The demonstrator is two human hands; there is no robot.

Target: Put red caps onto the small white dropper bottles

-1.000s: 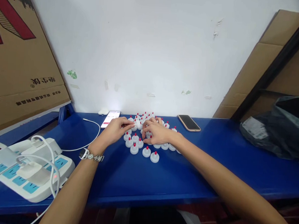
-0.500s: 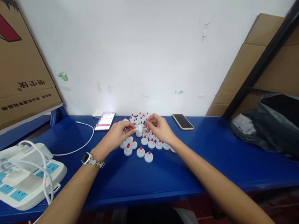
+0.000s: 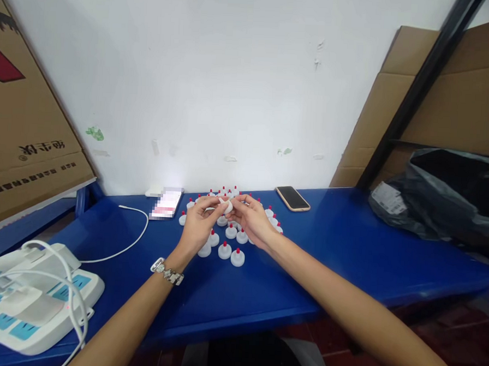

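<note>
The left hand [image 3: 199, 224] and right hand [image 3: 254, 219] meet fingertip to fingertip, both grasping a small white piece [image 3: 228, 207] held between them above the caps; its exact form is partly hidden. Red-tipped white caps [image 3: 224, 251] crowd beneath and beyond the hands, a few standing nearer the body, upright, and others fanning out beside the right hand. From the nearest of these, a broad blue strip of counter [image 3: 368, 244] runs toward the body, to its front edge. Left of the left hand lie a partly blurred phone [image 3: 167, 205], a white cable [image 3: 143, 233] and, nearer the body, a power strip [image 3: 52, 326]. Beyond the right hand, a dark-screened phone [image 3: 293, 198] rests near the back edge, against which the wall [image 3: 232, 95] rises. The widest stretch of counter extends rightward, to a dark plastic bag [image 3: 427, 201].
</note>
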